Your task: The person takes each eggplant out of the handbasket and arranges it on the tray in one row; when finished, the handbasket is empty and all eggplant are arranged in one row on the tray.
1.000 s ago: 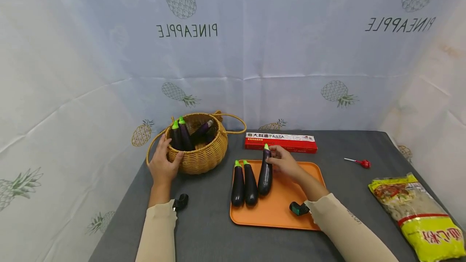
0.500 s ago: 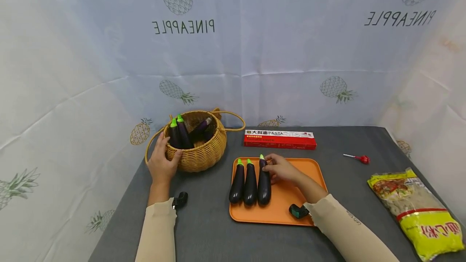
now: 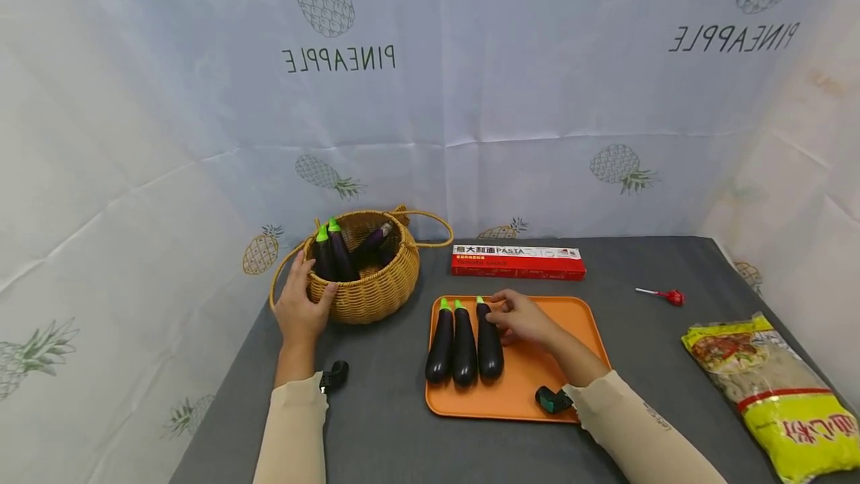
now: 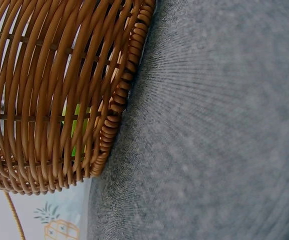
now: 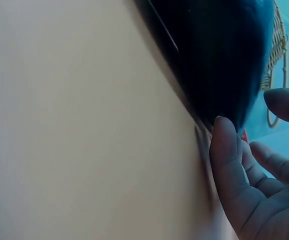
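A round wicker basket (image 3: pixel 376 293) stands at the back left with several eggplants (image 3: pixel 341 252) inside. My left hand (image 3: pixel 300 308) holds its near left rim, thumb and fingers spread around the side. In the left wrist view the woven wall (image 4: pixel 49 90) fills the upper left and most of that hand is out of sight. Three eggplants lie side by side on an orange tray (image 3: pixel 531 394), green stems pointing away. My right hand (image 3: pixel 527 317) is at the upper part of the rightmost eggplant (image 3: pixel 490 349). In the right wrist view its thumb (image 5: pixel 287 106) stands apart from the dark eggplant (image 5: pixel 219 60).
A red pasta box (image 3: pixel 517 263) lies behind the tray. To the right are a red lollipop (image 3: pixel 673 297) and a yellow-labelled food bag (image 3: pixel 773 394). Pineapple-print cloth (image 3: pixel 510 95) hangs behind the grey table (image 3: pixel 383 409).
The rightmost eggplant, earlier raised at its stem end in my right hand, came down flat beside the other two. The right hand's hold has loosened. My left hand stays on the basket.
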The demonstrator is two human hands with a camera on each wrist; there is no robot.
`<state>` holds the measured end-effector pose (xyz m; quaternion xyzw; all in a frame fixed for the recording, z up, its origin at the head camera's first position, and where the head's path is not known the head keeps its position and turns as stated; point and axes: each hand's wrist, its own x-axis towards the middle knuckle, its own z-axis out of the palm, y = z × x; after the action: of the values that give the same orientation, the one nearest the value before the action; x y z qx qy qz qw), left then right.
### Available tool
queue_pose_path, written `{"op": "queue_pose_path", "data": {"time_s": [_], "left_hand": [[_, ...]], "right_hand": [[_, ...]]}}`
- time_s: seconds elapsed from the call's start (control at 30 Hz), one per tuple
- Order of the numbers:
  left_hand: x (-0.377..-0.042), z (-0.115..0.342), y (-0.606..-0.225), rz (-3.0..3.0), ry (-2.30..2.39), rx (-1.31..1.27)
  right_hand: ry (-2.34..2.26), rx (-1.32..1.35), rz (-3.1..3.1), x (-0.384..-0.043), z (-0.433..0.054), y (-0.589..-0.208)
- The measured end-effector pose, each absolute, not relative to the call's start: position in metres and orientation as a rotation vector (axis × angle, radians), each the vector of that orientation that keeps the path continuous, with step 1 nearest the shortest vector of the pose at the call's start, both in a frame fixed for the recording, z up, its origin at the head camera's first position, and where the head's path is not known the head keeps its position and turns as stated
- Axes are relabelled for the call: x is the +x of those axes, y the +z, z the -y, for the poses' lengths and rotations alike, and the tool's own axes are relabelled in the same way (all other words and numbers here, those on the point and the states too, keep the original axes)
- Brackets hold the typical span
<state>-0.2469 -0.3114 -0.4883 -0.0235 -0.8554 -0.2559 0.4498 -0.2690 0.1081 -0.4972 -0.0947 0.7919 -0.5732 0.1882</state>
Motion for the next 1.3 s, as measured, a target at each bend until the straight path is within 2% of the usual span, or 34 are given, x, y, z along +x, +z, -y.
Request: {"op": "queue_pose_path", "data": {"time_s": [0.23,0.33,0.6,0.8,0.97,1.1,1.3], "left_hand": [[-0.248,0.313,-0.490,2.114,-0.630,-0.052],[-0.247,0.314,-0.489,2.123,-0.626,-0.058],[-0.250,0.318,-0.490,2.119,-0.654,-0.061],[-0.254,0.317,-0.491,2.093,-0.646,-0.080],[-0.258,0.318,-0.491,2.088,-0.628,-0.076],[-0.257,0.319,-0.493,2.101,-0.614,-0.062],[-0.259,0.319,-0.493,2.088,-0.586,-0.067]], "right_hand": [[-1.548,-0.341,-2.298,-0.282,-0.106,-0.470],[-1.483,-0.467,-2.358,-0.295,-0.096,-0.450],[-1.363,-0.834,-2.430,-0.332,-0.032,-0.387],[-1.300,-1.005,-2.442,-0.354,0.026,-0.360],[-1.220,-1.145,-2.368,-0.367,0.082,-0.353],[-1.153,-1.166,-2.273,-0.376,0.122,-0.365],[-0.594,-1.336,-2.272,-0.381,0.161,-0.386]]}}
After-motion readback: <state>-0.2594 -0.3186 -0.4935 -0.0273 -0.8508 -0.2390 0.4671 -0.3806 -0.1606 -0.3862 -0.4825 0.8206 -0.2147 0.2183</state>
